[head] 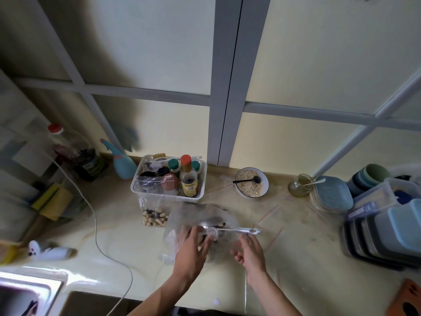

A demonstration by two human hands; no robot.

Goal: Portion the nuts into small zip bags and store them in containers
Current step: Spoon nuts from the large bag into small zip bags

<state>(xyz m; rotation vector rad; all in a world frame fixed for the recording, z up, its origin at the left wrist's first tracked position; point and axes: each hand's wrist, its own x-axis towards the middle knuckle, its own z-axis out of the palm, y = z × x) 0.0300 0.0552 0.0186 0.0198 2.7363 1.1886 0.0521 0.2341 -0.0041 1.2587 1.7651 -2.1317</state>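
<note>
At six o'clock on the bench (296, 252), the left hand (193, 249) presses spread fingers on the limp, slippery nut bag (200, 215), best pinched at its mouth; the right hand (249, 252), loosely curled, holds nothing I can make out.

Soft daylight is glowing through frosted window panes (319, 53); edges are bending, glare is striking the sink (27, 290), and the hands are perhaps blurring.

I see the big bag (200, 222) mid-counter with a spoon (227, 229) across it; the filled zip bag (153, 215) leans left, before the basket (168, 176); bowl (251, 182) behind-right; containers (382, 224) far right.
</note>
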